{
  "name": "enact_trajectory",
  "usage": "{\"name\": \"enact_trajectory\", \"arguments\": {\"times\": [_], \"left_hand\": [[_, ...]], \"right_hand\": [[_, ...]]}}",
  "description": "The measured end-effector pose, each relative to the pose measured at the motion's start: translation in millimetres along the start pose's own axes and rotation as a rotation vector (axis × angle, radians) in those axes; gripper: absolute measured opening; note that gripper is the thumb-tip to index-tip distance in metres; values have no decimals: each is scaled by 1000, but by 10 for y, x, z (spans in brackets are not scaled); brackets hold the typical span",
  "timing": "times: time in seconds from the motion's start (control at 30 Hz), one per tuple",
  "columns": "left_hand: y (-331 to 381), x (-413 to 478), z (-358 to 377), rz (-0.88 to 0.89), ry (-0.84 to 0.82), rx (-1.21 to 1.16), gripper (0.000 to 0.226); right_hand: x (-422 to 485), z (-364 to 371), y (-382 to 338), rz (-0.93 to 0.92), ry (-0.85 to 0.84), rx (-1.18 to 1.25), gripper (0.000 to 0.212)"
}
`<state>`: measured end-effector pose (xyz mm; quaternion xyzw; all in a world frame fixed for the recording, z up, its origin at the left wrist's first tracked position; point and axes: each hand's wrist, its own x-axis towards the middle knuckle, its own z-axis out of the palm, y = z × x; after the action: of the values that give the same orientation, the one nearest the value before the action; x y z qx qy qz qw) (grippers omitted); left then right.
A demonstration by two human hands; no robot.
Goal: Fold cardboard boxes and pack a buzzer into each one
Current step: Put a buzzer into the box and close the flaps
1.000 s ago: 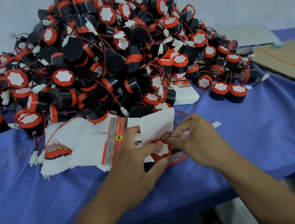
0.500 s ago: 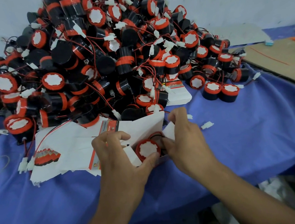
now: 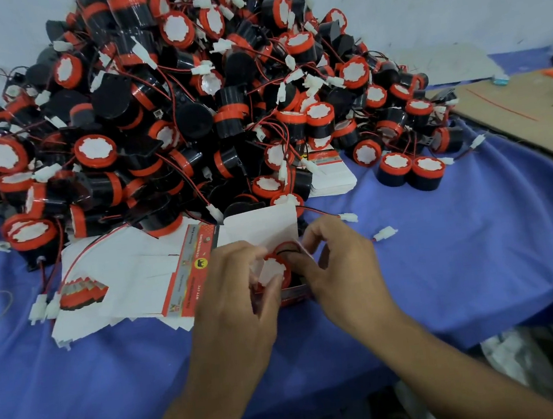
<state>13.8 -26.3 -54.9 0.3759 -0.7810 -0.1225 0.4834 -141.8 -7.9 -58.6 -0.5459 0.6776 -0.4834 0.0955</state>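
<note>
Buzzer (image 3: 273, 272) held between left hand (image 3: 234, 303) and right hand (image 3: 341, 270) | box (image 3: 294, 291) beneath

Half-folded box (image 3: 294, 291) in the left hand (image 3: 234, 303), right hand (image 3: 344, 270) on the buzzer (image 3: 273, 271) inside

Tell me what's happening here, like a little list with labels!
Left hand: grips the buzzer, which has a red rim and white face
Right hand: pinches the cardboard box beside it
Buzzer: partly inside the box, flap open
Behind: big pile of buzzers with red wires
Underneath: blue cloth, with flat boxes at left
</note>
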Motion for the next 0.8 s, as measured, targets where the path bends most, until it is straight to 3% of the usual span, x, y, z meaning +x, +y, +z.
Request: {"name": "enact_trajectory", "arguments": {"times": [0.07, 0.2, 0.43, 0.5, 0.53, 0.6, 0.7, 0.8], "left_hand": [[2, 6, 3, 35, -38, 47, 17], [-31, 29, -17, 20, -127, 81, 11], [-46, 91, -86, -73, -192, 14, 14], [-52, 99, -97, -132, -158, -28, 6], [-58, 99, -95, -180, -135, -63, 10], [-61, 97, -88, -289, -90, -140, 39], [-65, 119, -87, -312, -84, -227, 77], [-105, 147, -113, -292, -173, -267, 85]], "right_hand": [[-6, 2, 30, -68, -8, -11, 30], [20, -45, 67, -204, -59, -9, 21], [91, -224, 72, -259, -278, -51, 34], [86, -239, 74, -281, -301, -61, 19], [79, -243, 74, -271, -304, -66, 13], [69, -251, 69, -178, -314, -46, 8], [59, -239, 50, 43, -317, 99, 41], [77, -259, 28, 10, -355, 169, 74]]}}
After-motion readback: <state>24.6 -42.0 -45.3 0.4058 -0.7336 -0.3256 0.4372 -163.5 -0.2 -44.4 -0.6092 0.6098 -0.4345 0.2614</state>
